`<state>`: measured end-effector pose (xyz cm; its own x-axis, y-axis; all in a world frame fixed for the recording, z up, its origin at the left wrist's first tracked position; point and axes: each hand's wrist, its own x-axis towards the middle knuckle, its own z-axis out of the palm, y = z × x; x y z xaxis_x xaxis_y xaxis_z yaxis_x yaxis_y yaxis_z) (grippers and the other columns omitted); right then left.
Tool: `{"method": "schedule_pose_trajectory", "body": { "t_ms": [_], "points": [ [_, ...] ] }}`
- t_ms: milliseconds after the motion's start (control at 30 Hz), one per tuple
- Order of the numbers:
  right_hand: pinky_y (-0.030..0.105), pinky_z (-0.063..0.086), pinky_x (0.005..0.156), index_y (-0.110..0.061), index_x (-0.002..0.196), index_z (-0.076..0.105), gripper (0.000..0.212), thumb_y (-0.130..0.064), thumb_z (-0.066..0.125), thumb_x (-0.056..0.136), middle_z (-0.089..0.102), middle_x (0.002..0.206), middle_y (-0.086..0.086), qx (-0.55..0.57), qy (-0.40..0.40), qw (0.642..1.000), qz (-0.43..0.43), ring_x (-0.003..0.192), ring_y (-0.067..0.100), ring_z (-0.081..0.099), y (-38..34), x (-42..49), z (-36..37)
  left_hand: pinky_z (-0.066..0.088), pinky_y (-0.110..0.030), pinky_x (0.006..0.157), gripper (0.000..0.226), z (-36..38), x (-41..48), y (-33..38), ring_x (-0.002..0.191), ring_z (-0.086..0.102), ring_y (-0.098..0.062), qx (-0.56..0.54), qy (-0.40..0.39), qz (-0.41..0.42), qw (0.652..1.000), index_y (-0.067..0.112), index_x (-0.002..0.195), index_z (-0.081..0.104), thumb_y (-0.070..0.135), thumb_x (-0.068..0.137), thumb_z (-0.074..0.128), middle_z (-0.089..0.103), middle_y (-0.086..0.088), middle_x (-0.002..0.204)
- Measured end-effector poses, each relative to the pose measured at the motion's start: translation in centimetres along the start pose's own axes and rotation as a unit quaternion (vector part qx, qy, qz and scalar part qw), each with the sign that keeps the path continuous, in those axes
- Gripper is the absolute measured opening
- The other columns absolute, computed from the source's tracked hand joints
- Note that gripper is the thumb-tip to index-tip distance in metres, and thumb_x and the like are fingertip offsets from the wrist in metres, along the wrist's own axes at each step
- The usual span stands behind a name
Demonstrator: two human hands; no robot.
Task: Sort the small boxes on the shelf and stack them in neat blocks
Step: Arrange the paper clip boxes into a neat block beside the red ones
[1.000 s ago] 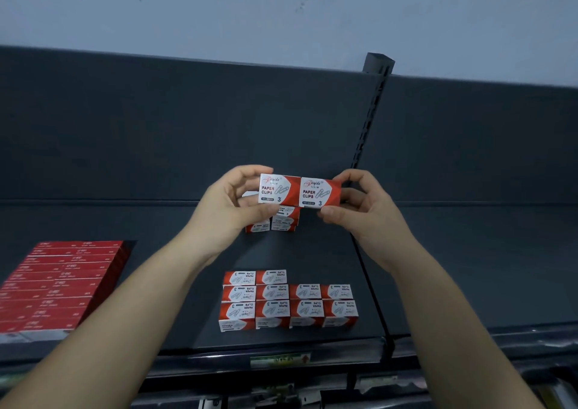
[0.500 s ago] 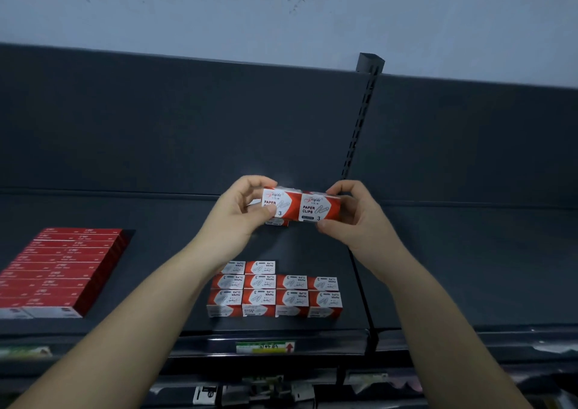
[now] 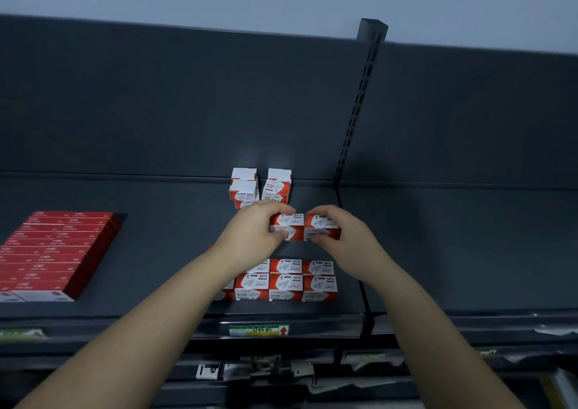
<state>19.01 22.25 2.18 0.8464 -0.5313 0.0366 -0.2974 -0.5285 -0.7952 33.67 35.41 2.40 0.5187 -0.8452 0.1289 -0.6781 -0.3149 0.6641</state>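
Dark grey shelving (image 3: 156,252) fills the view, its back panel rising to a pale wall and a slotted upright post (image 3: 359,102) dividing it from the next bay on the right. Both bare forearms reach in from below toward the middle of the shelf. Between them they hold a pair of red-and-white paper clip boxes (image 3: 305,228) set side by side, end to end, above the shelf surface: the left hand (image 3: 250,230) is curled around the left box with thumb beneath and fingers over the top, and the right hand (image 3: 347,236) clasps the right box the same way. Behind the hands, against the back panel, stand two short stacks of the same boxes (image 3: 261,186), just beside each other with a narrow gap between. Nearer the front edge sits a tidy block of paper clip boxes (image 3: 286,279), two rows deep, its left part hidden by the left forearm. Well apart on the far left lies a flat block of all-red boxes (image 3: 56,249). A green, yellow and red label (image 3: 259,330) is fixed to the shelf's front rail below the near block.
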Motion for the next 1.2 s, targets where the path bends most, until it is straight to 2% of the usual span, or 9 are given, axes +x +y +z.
{"method": "schedule_pose_trajectory", "body": {
  "t_ms": [133, 367, 433, 533, 600, 733, 867, 1000, 1200],
  "points": [
    [0.027, 0.051, 0.088, -0.032, 0.119, 0.062, 0.032, -0.020, 0.067, 0.090, 0.063, 0.114, -0.011, -0.013, -0.026, 0.999, 0.037, 0.101, 0.004, 0.060, 2.0, 0.6, 0.9, 0.049, -0.026, 0.090, 0.033, 1.6, 0.5, -0.8, 0.102, 0.059, -0.009, 0.036, -0.032, -0.009, 0.999, 0.026, 0.116, 0.065, 0.012, 0.086, 0.069, 0.064, 0.010, 0.117],
    [0.023, 0.056, 0.079, -0.033, 0.116, 0.062, 0.028, -0.019, 0.064, 0.092, 0.064, 0.112, -0.012, 0.008, -0.055, 0.995, 0.080, 0.094, 0.002, 0.064, 3.6, 0.8, 2.2, 0.046, -0.024, 0.083, 0.031, 3.2, 0.5, -2.4, 0.096, 0.057, -0.009, 0.056, -0.071, -0.023, 0.996, 0.026, 0.115, 0.063, 0.013, 0.087, 0.065, 0.064, 0.009, 0.114],
    [0.026, 0.058, 0.079, -0.033, 0.117, 0.062, 0.028, -0.019, 0.061, 0.093, 0.064, 0.112, -0.013, 0.018, -0.062, 0.993, 0.095, 0.093, 0.003, 0.066, 3.8, 0.8, 2.4, 0.044, -0.029, 0.096, 0.032, 3.4, 0.5, -2.8, 0.101, 0.056, -0.010, 0.058, -0.093, -0.029, 0.993, 0.028, 0.118, 0.061, 0.015, 0.089, 0.063, 0.062, 0.009, 0.117],
    [0.029, 0.058, 0.082, -0.032, 0.122, 0.060, 0.033, -0.015, 0.054, 0.094, 0.063, 0.116, -0.010, 0.025, -0.087, 0.991, 0.102, 0.096, 0.005, 0.066, 4.1, 0.8, 2.4, 0.013, -0.045, 0.119, 0.028, 3.4, 0.2, -3.1, 0.118, 0.050, -0.008, 0.079, -0.102, -0.022, 0.991, 0.030, 0.119, 0.058, 0.019, 0.095, 0.052, 0.059, 0.013, 0.121],
    [0.033, 0.057, 0.086, -0.032, 0.126, 0.057, 0.036, -0.016, 0.050, 0.095, 0.060, 0.120, -0.007, 0.021, -0.108, 0.988, 0.107, 0.101, 0.008, 0.064, 4.2, 0.8, 2.3, 0.000, -0.041, 0.120, 0.026, 3.1, -0.1, -3.0, 0.125, 0.045, -0.007, 0.088, -0.101, -0.015, 0.991, 0.031, 0.120, 0.056, 0.022, 0.098, 0.045, 0.058, 0.014, 0.121],
    [0.028, 0.046, 0.100, -0.040, 0.133, 0.048, 0.036, -0.034, 0.051, 0.097, 0.046, 0.130, -0.017, -0.028, -0.131, 0.988, 0.081, 0.117, 0.003, 0.051, 4.2, 0.5, 2.2, -0.007, -0.035, 0.116, 0.035, 2.6, -1.1, -2.7, 0.122, 0.047, -0.007, 0.138, -0.111, 0.025, 0.984, 0.030, 0.127, 0.051, 0.042, 0.098, 0.036, 0.051, 0.017, 0.104],
    [0.016, 0.027, 0.100, -0.044, 0.143, 0.036, 0.057, -0.058, 0.055, 0.091, 0.036, 0.140, -0.022, -0.094, -0.133, 0.986, 0.042, 0.127, 0.000, 0.037, 3.6, -0.5, 2.8, 0.003, -0.041, 0.118, 0.069, 2.9, -2.1, -3.7, 0.118, 0.051, -0.007, 0.192, -0.123, 0.067, 0.971, 0.034, 0.139, 0.039, 0.069, 0.084, 0.014, 0.053, 0.015, 0.123],
    [0.037, 0.023, 0.111, -0.047, 0.142, 0.032, 0.056, -0.062, 0.050, 0.091, 0.040, 0.138, -0.019, -0.136, -0.128, 0.982, 0.021, 0.129, 0.006, 0.037, 3.5, -1.0, 3.8, 0.031, -0.033, 0.105, 0.069, 3.3, -2.3, -4.3, 0.113, 0.052, -0.010, 0.162, -0.117, 0.063, 0.978, 0.035, 0.139, 0.038, 0.069, 0.083, 0.016, 0.051, 0.014, 0.126],
    [0.037, 0.029, 0.106, -0.043, 0.136, 0.041, 0.047, -0.059, 0.050, 0.092, 0.048, 0.127, -0.019, -0.149, -0.107, 0.983, 0.016, 0.119, 0.006, 0.043, 3.1, -1.4, 3.9, 0.036, -0.031, 0.100, 0.054, 3.2, -2.5, -4.2, 0.104, 0.055, -0.009, 0.157, -0.106, 0.063, 0.980, 0.034, 0.134, 0.045, 0.062, 0.091, 0.029, 0.055, 0.014, 0.117]
  ]
}}
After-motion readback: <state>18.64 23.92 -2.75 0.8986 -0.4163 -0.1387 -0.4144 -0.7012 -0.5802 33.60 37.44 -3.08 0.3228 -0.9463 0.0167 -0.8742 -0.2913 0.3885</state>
